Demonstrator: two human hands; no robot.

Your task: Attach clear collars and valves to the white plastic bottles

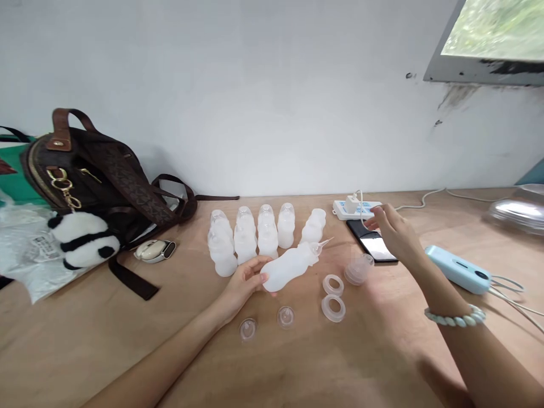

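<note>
My left hand grips the base of a frosted white baby bottle, tilted with its clear nipple pointing right and slightly up. My right hand hangs in the air above a phone, fingers apart, with nothing visible in it. Two loose clear nipples, a left one and a right one, lie in front of the left hand. A pair of translucent rings and a stack of clear caps sit between my hands. Behind stand several capped bottles and one uncapped bottle.
A brown backpack with a panda charm and a mouse are on the left. To the right are a power strip, the black phone, a light blue device with cables, and a clear plastic container.
</note>
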